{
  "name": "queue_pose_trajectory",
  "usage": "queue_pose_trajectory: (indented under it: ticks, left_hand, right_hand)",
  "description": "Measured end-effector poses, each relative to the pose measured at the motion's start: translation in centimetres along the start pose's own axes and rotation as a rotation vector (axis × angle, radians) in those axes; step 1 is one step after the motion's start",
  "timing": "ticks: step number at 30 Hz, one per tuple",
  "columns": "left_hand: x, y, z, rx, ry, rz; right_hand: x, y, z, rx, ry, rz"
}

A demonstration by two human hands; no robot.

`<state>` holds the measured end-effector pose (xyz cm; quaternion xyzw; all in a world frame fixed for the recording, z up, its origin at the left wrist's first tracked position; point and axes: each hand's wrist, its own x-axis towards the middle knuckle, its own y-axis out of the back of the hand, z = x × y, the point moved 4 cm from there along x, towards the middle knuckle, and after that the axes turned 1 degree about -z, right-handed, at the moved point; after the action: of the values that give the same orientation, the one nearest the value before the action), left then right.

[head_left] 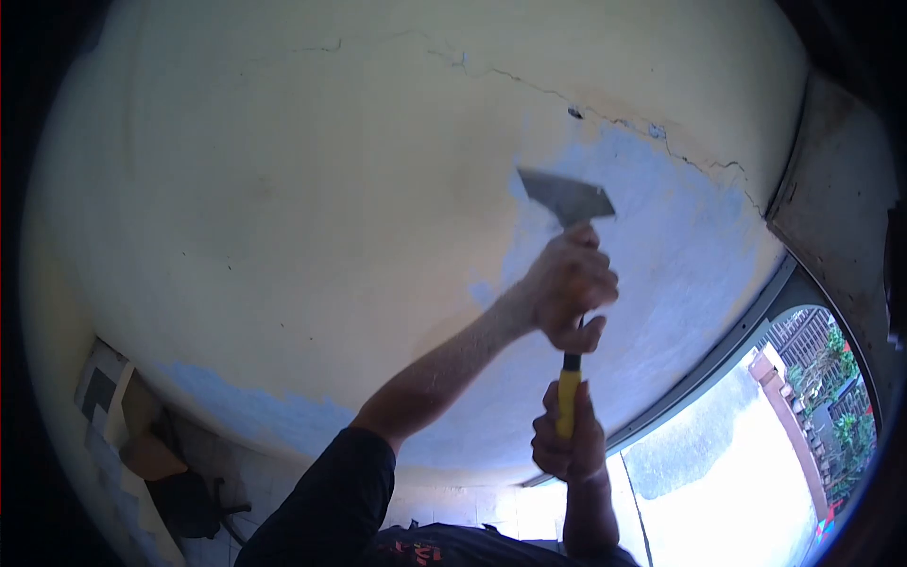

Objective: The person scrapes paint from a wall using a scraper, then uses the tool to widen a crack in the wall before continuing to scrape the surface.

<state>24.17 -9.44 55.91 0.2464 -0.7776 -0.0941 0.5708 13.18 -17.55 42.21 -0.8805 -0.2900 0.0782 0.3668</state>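
Observation:
Both hands grip one long-handled wall scraper, with its wide grey metal blade (565,196) against or very close to the wall (359,236). My left hand (572,283) is closed round the upper handle just below the blade, slightly blurred. Lower down, my right hand (567,435) wraps the yellow handle (568,392), which shows a black section above it. Around the blade the cream paint gives way to a large pale blue patch (652,236). Part of the handle is hidden behind my left fingers.
A jagged crack (539,87) runs across the wall above the blade, past a small dark hole (574,112). At the right is a dark-framed opening onto a bright outdoor area with plants (841,378). A chair-like object (184,501) stands at lower left.

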Motion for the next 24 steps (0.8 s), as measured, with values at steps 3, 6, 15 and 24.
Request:
queue_pose_trajectory:
  ticks: [3, 6, 15, 24]
  left_hand:
    - [-0.9, -0.8, -0.3, -0.037, 0.005, 0.02]
    - [-0.1, -0.8, -1.4, -0.056, -0.004, 0.076]
    - [5.6, 1.9, -5.0, 0.087, -0.124, 0.117]
    - [0.1, -1.2, 0.0, -0.027, -0.024, 0.006]
  right_hand:
    - [0.0, 0.2, 0.2, -0.069, 0.014, 0.093]
    - [0.8, 0.2, -0.6, -0.039, 0.016, 0.101]
    - [3.9, -3.4, -5.7, -0.061, 0.163, -0.134]
    - [-0.6, 0.2, 0.1, 0.01, 0.01, 0.059]
